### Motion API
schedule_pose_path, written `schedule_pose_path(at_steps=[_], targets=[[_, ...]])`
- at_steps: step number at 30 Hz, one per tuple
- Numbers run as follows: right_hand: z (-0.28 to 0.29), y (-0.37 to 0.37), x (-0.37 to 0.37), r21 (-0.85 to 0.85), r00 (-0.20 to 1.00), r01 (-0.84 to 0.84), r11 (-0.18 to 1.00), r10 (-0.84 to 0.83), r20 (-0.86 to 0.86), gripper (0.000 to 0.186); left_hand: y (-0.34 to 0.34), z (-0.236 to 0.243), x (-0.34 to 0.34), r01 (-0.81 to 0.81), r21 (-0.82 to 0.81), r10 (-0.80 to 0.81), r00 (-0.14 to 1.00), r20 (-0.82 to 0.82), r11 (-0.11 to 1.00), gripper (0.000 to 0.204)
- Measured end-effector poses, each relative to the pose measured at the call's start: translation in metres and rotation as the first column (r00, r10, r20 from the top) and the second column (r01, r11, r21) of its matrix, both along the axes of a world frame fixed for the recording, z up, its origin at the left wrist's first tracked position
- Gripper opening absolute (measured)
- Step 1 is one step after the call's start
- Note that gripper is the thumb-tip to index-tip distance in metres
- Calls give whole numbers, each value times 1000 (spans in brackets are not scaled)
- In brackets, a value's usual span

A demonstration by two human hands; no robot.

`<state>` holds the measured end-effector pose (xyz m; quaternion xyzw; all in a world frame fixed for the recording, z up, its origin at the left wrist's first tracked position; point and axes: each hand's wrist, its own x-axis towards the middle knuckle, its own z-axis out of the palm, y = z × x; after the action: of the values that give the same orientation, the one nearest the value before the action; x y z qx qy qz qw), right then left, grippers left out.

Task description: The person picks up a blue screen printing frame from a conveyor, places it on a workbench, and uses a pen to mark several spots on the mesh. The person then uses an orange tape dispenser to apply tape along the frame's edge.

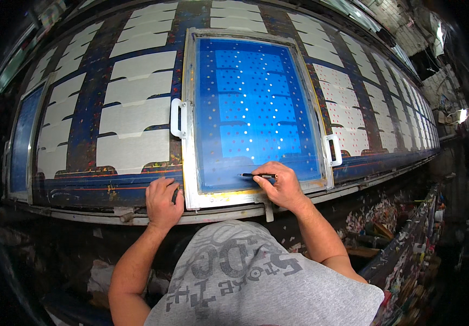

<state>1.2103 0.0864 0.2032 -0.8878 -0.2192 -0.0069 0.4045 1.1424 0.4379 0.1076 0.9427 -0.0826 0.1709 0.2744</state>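
Observation:
A framed screen point(250, 98) with blue mesh and rows of small dots lies on the long printing table point(104, 182), over pale panels. My right hand point(278, 185) grips a black pen point(259, 175) near the bottom of the mesh, its tip touching or just above the blue surface. My left hand point(163, 201) rests at the table's front edge, left of the frame, with a small dark object point(175, 196), perhaps a pen cap, between thumb and fingers. The screen has a white handle point(178, 117) on the left side and another point(334, 150) on the right.
Pale cut panels point(134, 81) sit in rows along the table, some to the right with red dots point(340, 108). A second blue screen point(26, 136) stands at the far left. A metal rail point(229, 216) runs along the front; a scrap-littered trough point(392, 228) is below right.

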Motion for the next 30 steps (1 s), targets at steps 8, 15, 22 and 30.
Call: schedule_pose_path(at_steps=[8,15,22,30], targets=[[-11,17,-2,20,995,87,996,-86,-58,13,4,-5,-1,33,-10,-33,999,-7,999,24],[-13,35,11,-40,996,58,998,-56,62,12,6,-5,-1,62,-43,-63,998,-24,997,25],[-2,43,93,35,983,138,990,-141,116,15,6,-2,0,67,-23,-68,997,-40,997,26],[-1,68,254,72,960,174,982,-185,210,20,2,0,3,38,22,-36,998,-51,999,25]])
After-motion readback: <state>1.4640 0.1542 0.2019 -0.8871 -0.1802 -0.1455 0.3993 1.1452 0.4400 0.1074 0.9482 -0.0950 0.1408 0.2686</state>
